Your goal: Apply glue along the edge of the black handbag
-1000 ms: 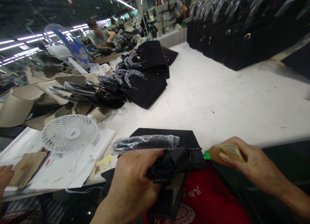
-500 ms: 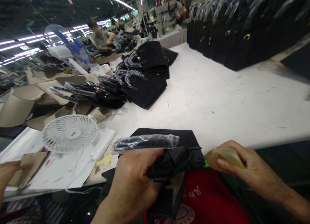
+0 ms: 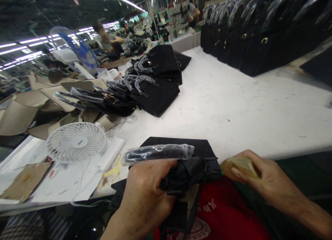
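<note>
My left hand (image 3: 145,195) grips the bunched edge of a black handbag (image 3: 181,170) that lies at the near edge of the white table (image 3: 233,105). The bag's handle (image 3: 158,152) is wrapped in clear plastic and rests just above my knuckles. My right hand (image 3: 256,179) pinches a small yellowish squeeze bottle (image 3: 240,163) with a green tip, held right beside the bag's right corner. A red apron (image 3: 223,212) shows below both hands.
A white desk fan (image 3: 76,142) lies left of the bag on white sheets. Flat black bags (image 3: 155,84) with wrapped handles pile up mid-table. A row of upright black bags (image 3: 259,35) lines the far right. Cardboard pieces (image 3: 23,108), a blue fan (image 3: 77,49) and seated workers are beyond.
Another person's hand at the lower left edge has withdrawn from the brown card. My right hand has edged slightly toward the bag; my left hand keeps its grip.
</note>
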`<state>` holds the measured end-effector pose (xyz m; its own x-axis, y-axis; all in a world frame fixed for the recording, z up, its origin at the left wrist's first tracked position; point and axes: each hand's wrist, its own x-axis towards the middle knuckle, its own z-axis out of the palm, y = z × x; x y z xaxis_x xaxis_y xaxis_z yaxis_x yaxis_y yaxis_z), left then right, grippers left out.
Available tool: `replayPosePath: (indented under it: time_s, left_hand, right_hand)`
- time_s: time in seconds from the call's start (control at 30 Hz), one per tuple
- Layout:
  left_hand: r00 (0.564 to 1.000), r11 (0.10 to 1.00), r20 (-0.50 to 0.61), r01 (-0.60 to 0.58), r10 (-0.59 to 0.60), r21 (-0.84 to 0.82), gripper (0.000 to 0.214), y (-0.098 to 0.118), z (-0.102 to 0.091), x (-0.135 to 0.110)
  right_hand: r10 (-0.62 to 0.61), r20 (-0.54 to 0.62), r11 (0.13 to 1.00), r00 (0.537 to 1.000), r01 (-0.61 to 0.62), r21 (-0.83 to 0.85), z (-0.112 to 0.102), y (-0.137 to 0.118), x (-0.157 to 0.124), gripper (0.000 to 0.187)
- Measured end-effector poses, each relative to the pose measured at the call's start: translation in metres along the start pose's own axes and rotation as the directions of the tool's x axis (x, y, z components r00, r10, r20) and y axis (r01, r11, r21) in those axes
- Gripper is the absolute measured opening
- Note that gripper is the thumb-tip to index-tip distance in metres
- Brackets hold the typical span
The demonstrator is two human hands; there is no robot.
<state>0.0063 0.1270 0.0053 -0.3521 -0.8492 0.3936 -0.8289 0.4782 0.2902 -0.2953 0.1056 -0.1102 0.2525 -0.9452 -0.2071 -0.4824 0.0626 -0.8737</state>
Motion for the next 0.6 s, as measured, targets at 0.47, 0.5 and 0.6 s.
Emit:
replayPosePath:
  time_s: [0.47,0.5,0.6]
  left_hand:
    - [0.998,1.0,-0.055,-0.03,0.031,0.008,0.018,0.0018,0.0042,0.0008]
    - [0.998,1.0,-0.056,-0.03,0.03,0.009,0.018,0.0017,0.0043,0.0003]
    - [0.997,0.999,-0.07,-0.034,0.035,0.011,0.017,0.0014,0.0042,0.0]
  right_hand:
    - [0.08,0.185,0.981,0.979,-0.11,0.161,-0.0029,-0.0044,-0.0052,0.049]
    - [0.082,0.177,0.981,0.981,-0.111,0.157,-0.0031,-0.0045,-0.0058,0.049]
    - [0.079,0.073,0.993,0.994,-0.085,0.085,-0.0025,-0.007,-0.0085,0.047]
